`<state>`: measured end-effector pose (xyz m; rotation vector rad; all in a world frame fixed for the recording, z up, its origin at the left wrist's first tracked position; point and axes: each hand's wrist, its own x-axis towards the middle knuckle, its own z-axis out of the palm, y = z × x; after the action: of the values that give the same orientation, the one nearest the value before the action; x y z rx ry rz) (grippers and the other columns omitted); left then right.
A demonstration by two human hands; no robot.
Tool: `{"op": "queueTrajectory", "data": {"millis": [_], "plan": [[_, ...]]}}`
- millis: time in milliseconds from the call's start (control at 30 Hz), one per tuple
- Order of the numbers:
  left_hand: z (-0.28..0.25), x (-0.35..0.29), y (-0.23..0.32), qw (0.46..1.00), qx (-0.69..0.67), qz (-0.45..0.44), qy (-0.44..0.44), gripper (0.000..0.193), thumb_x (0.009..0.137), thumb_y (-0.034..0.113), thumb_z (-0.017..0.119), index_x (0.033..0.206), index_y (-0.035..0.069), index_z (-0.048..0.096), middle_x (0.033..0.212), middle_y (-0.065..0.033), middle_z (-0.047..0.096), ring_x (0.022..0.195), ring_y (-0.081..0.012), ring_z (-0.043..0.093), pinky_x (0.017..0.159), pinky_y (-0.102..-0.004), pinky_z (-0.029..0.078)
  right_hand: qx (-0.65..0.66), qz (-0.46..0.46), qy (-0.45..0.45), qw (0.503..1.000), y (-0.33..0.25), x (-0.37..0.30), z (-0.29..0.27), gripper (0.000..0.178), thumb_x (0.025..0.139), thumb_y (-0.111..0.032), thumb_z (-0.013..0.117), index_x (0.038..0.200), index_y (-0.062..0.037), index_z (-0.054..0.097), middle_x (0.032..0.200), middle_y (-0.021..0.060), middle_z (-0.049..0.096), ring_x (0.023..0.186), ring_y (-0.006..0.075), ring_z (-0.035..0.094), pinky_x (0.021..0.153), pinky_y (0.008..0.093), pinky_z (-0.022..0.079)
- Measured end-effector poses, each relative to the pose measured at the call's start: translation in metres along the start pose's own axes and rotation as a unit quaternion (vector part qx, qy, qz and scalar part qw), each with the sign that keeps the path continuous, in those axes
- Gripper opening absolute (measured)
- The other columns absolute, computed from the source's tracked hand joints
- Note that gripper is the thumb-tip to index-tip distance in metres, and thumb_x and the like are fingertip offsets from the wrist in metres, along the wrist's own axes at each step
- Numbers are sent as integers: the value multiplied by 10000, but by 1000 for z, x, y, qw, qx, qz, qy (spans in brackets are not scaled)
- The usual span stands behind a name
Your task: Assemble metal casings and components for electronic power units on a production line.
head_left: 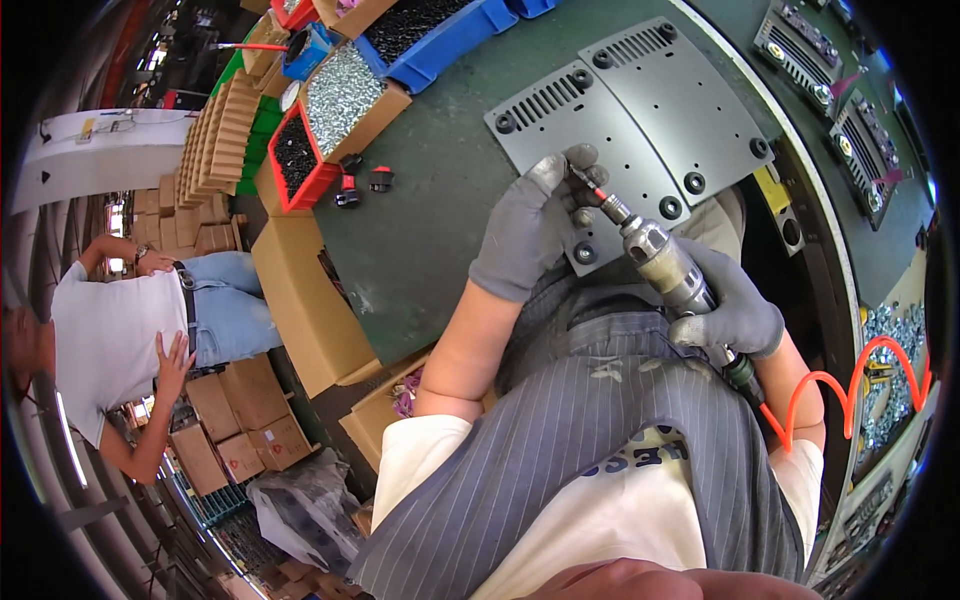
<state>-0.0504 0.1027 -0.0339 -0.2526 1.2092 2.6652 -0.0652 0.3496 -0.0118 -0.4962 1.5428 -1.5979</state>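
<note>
In a grey work glove, my right hand (738, 305) is wrapped round an air screwdriver (668, 268), whose bit points up and to the left. My left hand (525, 230), gloved too, has its fingers pinched at the bit's tip; whatever small piece they hold is hidden. Under and beyond the tool lie two grey metal plates (690, 100) side by side, with slots, small holes and round black feet. The nearer left plate (550, 130) passes partly beneath my left fingers. From the tool's rear end runs an orange coiled hose (800, 400).
On the green bench (400, 250) stand a red bin of black screws (295, 155), a carton of silvery screws (343, 95) and a blue bin (430, 45). Small black-and-red parts (348, 185) lie nearby. Slotted assemblies (860, 150) sit at right. Another person (120, 340) stands at left.
</note>
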Motion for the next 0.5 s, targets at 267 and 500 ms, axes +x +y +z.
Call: {"op": "queueTrajectory", "data": {"millis": [267,500], "plan": [[-13,-4,0,997,-72,8,-7,346,929,310,485,1109,23,556,983,-98,592,812,-152,541,654,-262,448,46,31,-28,998,-6,5,11,849,589,-271,824,1277,36,433,1092,75,552,991,154,506,902,289,390],[-9,-8,6,998,23,43,-28,358,921,289,499,1109,-9,566,972,-124,614,805,-160,572,653,-268,476,68,9,-36,997,4,-2,12,842,594,-283,814,1275,41,440,1111,87,547,1014,165,509,922,298,379]]}}
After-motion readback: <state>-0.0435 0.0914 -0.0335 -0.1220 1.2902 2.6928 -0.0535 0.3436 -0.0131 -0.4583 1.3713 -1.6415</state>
